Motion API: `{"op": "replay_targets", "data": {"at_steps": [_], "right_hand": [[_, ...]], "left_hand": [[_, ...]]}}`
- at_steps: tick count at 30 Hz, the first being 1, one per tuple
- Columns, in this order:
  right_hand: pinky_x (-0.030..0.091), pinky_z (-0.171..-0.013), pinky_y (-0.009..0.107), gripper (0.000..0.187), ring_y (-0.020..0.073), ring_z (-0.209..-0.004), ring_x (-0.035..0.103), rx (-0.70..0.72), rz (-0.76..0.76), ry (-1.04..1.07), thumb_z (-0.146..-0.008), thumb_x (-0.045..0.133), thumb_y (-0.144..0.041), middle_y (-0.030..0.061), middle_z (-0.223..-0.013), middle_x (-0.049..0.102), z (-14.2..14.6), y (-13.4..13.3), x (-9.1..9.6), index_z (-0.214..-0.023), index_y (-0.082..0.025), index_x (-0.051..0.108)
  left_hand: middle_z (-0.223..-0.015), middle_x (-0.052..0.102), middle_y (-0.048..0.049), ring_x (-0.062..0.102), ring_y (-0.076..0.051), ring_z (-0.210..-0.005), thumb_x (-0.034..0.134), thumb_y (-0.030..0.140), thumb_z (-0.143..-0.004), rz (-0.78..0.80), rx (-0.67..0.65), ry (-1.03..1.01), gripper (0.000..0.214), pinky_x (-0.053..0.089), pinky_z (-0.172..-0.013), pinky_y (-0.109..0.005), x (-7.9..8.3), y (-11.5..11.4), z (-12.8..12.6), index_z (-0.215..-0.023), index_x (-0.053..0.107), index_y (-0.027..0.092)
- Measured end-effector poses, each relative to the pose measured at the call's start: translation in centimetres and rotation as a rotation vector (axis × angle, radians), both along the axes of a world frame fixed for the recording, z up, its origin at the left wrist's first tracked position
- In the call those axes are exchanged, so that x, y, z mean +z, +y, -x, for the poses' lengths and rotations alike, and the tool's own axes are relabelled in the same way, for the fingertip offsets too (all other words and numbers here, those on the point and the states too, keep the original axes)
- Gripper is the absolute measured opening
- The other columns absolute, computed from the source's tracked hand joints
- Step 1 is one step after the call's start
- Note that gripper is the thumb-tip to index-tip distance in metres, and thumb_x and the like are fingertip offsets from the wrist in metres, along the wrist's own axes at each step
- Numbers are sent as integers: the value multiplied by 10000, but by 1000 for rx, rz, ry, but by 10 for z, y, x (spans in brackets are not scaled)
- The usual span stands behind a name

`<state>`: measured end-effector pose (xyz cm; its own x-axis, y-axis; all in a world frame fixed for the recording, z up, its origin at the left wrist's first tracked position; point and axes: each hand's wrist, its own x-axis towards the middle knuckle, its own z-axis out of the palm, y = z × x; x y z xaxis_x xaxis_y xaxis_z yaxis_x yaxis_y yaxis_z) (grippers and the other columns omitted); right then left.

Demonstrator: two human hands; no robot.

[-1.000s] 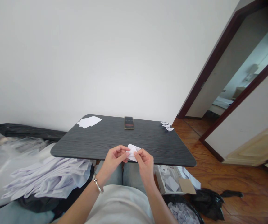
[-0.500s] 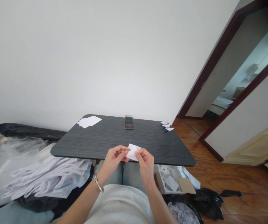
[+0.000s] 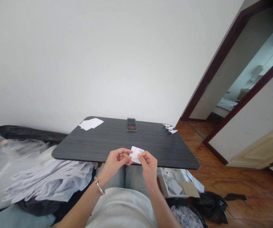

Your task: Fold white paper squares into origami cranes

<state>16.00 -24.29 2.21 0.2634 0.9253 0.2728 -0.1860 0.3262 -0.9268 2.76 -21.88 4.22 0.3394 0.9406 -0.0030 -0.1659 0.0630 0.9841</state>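
A small folded piece of white paper (image 3: 135, 155) is pinched between my left hand (image 3: 116, 161) and my right hand (image 3: 148, 166). The fingertips of both hands grip its edges, just above the near edge of the dark wood-grain table (image 3: 117, 141). A metal bangle (image 3: 99, 185) circles my left wrist. At the table's far side lie a phone (image 3: 131, 124), a small stack of white paper sheets (image 3: 90, 124) and several small folded paper pieces (image 3: 170, 128).
A heap of white paper sheets (image 3: 48, 180) lies on clear plastic left of my knees. A long black bag (image 3: 29, 135) lies behind it. On the right stand a cardboard box of paper (image 3: 171, 185), a paper-filled bin (image 3: 186, 217) and a black plastic bag (image 3: 211, 207) on a wooden floor.
My right hand has shifted slightly to the right along the paper, and more of the paper shows between my hands. The objects on the table have not moved.
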Motion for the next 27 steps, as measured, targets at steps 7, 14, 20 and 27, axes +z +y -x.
{"op": "replay_targets", "data": {"at_steps": [7, 14, 20, 27], "right_hand": [[293, -481, 215, 238, 85, -483, 367, -12, 12, -26, -723, 582, -288, -44, -513, 436, -1, 1, -1, -559, -159, 467], [303, -479, 215, 243, 91, -478, 382, -29, 7, -34, -723, 581, -302, -42, -507, 443, 0, 0, 1, -557, -164, 470], [299, -482, 212, 241, 88, -481, 375, -13, -6, -35, -726, 579, -292, -43, -512, 444, 0, 0, 0, -557, -162, 467], [285, -478, 212, 251, 85, -476, 361, 3, -3, -33, -726, 580, -296, -50, -505, 429, -1, 1, -1, -553, -161, 460]], "left_hand": [[-606, 622, -14, 630, -137, -590, 682, 280, -647, -29, -20, 12, 304, 512, -615, -253, -6, 3, 1, -882, 620, 98], [-641, 615, -17, 612, -120, -580, 646, 303, -687, -47, -27, 7, 254, 508, -589, -231, -1, 0, 0, -853, 635, 111], [-637, 575, -6, 568, -99, -563, 632, 315, -699, -67, -42, -15, 239, 484, -509, -193, 1, 0, -3, -820, 616, 110], [-576, 540, 23, 569, -96, -542, 684, 269, -648, -66, -79, -29, 272, 485, -539, -212, -7, 4, -2, -837, 576, 105]]}}
